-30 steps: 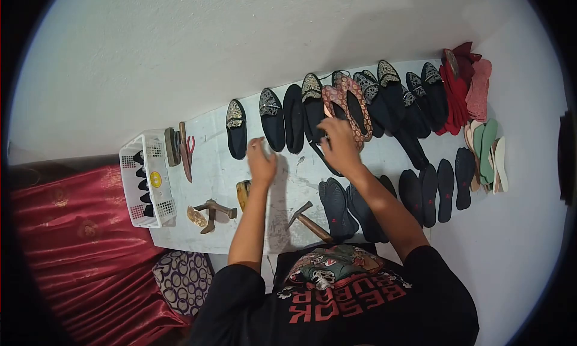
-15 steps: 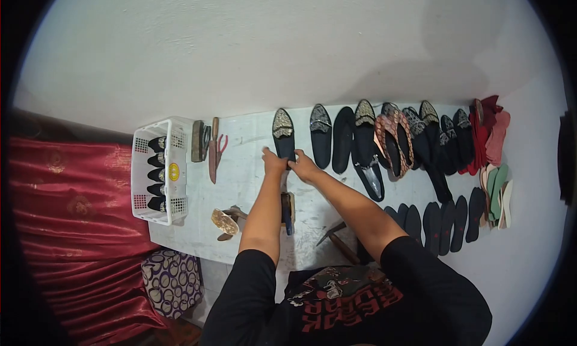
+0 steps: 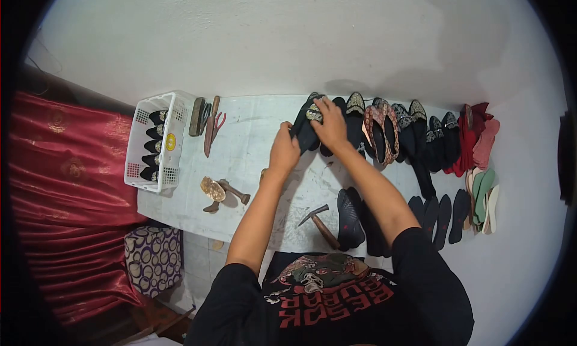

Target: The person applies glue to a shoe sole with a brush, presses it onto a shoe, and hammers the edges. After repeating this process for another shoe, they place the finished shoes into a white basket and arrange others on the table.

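Observation:
Both hands are on a black slip-on shoe (image 3: 305, 134) with a gold-patterned toe, over the left end of the row of shoes at the back of the table. My left hand (image 3: 285, 146) is closed on the shoe's left side. At its decorated upper, my right hand (image 3: 330, 125) has its fingers bent around the toe area and hides part of it. Just right of it, another gold-toed black shoe (image 3: 355, 104) stands in the row. A patterned pair of orange-brown shoes (image 3: 371, 130) lies beside that one.
At left are a white basket (image 3: 171, 166) of shoes, a knife (image 3: 209, 136) and red-handled pliers (image 3: 220, 122). A metal shoe anvil (image 3: 213, 190) and a hammer (image 3: 324, 230) lie nearer me. Black soles (image 3: 350, 220) line the front right, with coloured insoles (image 3: 482, 196) beyond.
Both hands have carried the gold-toed shoe rightward and tilted it. My right hand has shifted from its heel end to its toe. The view has moved slightly.

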Demonstrator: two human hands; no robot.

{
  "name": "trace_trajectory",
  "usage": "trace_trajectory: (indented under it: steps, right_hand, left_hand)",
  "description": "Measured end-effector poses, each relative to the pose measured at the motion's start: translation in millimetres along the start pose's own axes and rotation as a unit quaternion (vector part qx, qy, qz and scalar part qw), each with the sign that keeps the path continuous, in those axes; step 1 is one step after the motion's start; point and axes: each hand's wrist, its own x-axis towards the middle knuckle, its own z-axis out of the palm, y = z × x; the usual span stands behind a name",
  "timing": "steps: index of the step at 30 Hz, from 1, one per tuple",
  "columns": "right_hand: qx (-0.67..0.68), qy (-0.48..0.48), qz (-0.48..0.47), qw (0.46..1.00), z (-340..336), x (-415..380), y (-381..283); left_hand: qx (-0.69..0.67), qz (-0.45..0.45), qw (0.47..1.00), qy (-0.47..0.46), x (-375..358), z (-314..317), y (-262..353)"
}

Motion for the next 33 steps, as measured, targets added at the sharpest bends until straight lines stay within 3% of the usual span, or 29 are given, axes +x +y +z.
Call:
trace_trajectory:
  steps: [4,7,9,11,12,15,16,18,19,20,22,23,24,25,27,30,32,33]
  right_hand:
    - [0.081,0.033,-0.065,0.994,-62.0,-18.5,-10.8]
    - [0.095,0.080,-0.088,0.988,-85.1,-41.3,-26.0]
    - [0.096,0.086,-0.092,0.987,-82.6,-60.6,-44.8]
    - [0.121,0.035,-0.031,0.992,-71.0,-85.9,-69.6]
    - [0.109,0.022,-0.017,0.994,-71.1,-99.9,-76.1]
    - [0.074,-0.050,0.001,0.996,-80.6,-150.4,-104.9]
    - [0.060,-0.081,0.003,0.995,-84.8,-168.1,-113.7]
    - [0.067,-0.180,-0.087,0.978,-94.0,-204.9,-119.3]
    - [0.081,-0.161,-0.063,0.982,-103.5,-220.5,-138.8]
    - [0.097,-0.146,-0.040,0.984,-112.8,-236.0,-158.9]
    - [0.193,0.060,0.094,0.975,-105.6,-266.5,-160.1]
    - [0.226,0.160,0.192,0.942,-103.6,-270.4,-158.0]
    - [0.252,0.257,0.292,0.886,-102.1,-273.1,-160.0]
    - [0.343,0.254,0.366,0.827,-105.7,-276.9,-156.2]
    - [0.455,0.071,0.388,0.798,-116.9,-290.6,-139.4]
    - [0.295,-0.064,0.419,0.856,-128.1,-294.5,-113.9]
    - [0.393,-0.042,0.352,0.848,-137.3,-285.4,-113.2]
    - [0.444,-0.029,0.320,0.837,-141.2,-278.4,-113.7]
  left_hand:
    - [-0.093,0.073,0.992,-0.048,-38.6,5.9,28.0]
    - [-0.399,-0.060,0.896,-0.188,-45.3,7.8,45.2]
    - [-0.444,-0.030,0.877,-0.182,-43.7,34.1,29.7]
    - [-0.574,-0.187,0.770,-0.207,-47.8,55.6,18.0]
    - [-0.540,-0.178,0.801,-0.187,-52.0,71.3,4.6]
    - [-0.647,-0.247,0.672,-0.262,-68.1,28.5,19.2]
    - [-0.641,-0.259,0.673,-0.264,-70.0,16.4,19.8]
    - [-0.680,-0.208,0.570,-0.412,-66.1,18.9,-21.2]
    - [-0.694,-0.178,0.511,-0.475,-67.3,20.0,-38.4]
    - [-0.666,-0.224,0.530,-0.475,-76.6,8.5,-27.9]
    - [-0.571,-0.244,0.544,-0.564,-96.9,-8.3,-31.5]
    - [-0.511,-0.244,0.558,-0.607,-109.7,-12.9,-34.7]
    - [-0.497,-0.173,0.587,-0.615,-129.8,-11.1,-34.2]
    - [-0.475,-0.098,0.616,-0.621,-146.9,-9.9,-32.8]
    - [-0.376,0.063,0.651,-0.657,-168.8,-21.5,-31.3]
    - [-0.403,-0.003,0.681,-0.611,-193.1,-37.1,-38.6]
    - [-0.449,-0.030,0.670,-0.590,-203.7,-38.1,-60.1]
    - [-0.398,-0.030,0.732,-0.552,-207.0,-47.8,-65.6]
